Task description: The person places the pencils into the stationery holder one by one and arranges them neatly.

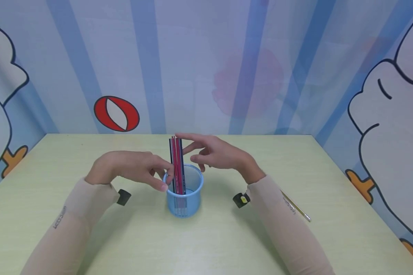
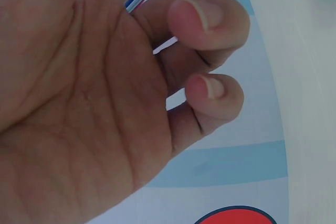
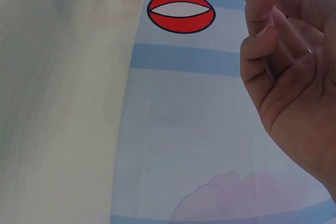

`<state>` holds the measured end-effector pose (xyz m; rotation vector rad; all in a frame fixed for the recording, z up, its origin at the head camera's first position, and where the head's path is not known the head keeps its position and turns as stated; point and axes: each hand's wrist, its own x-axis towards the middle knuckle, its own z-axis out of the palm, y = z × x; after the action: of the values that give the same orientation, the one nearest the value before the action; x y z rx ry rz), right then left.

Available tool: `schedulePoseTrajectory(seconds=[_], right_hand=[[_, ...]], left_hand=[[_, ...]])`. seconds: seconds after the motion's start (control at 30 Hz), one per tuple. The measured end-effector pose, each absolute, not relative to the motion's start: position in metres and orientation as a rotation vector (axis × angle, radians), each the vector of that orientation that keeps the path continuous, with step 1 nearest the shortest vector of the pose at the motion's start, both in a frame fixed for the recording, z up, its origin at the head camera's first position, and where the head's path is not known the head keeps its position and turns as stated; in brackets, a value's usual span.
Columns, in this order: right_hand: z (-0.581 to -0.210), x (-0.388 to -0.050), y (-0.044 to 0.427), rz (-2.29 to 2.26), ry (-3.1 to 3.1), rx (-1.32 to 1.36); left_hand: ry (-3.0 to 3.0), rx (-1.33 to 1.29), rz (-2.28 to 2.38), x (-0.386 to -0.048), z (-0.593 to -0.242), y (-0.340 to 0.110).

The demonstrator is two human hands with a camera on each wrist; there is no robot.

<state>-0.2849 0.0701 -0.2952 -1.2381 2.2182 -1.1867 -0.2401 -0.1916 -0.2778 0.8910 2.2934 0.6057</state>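
Note:
A translucent blue cup (image 1: 184,206) stands upright on the table. In it, on its left side, several dark blue and pink-red pencils (image 1: 178,164) stand in a tight bundle, nearly vertical. My left hand (image 1: 134,168) is at the cup's left rim, thumb outside and index finger bent over the edge beside the pencils, pinching the rim. In the left wrist view its other fingers (image 2: 215,19) are loosely bent. My right hand (image 1: 217,152) hovers above the cup's right side; its extended index finger touches the pencil tops, the other fingers spread and slightly bent around nothing.
Thin gold and silver pencils (image 1: 297,206) lie on the pale table (image 1: 213,244) at the right, partly hidden by my right sleeve (image 1: 282,217). A patterned blue-and-white backdrop (image 1: 199,68) rises behind the table's back edge.

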Motion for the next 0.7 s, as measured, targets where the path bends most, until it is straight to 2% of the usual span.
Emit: schedulePoseTrajectory(seconds=[0.7], right_hand=[[-0.2954, -0.2916, 0.0791, -1.17, 2.28, -1.19]], left_hand=[[2.286, 0.92, 0.602, -0.2403, -0.2786, -0.1928]])
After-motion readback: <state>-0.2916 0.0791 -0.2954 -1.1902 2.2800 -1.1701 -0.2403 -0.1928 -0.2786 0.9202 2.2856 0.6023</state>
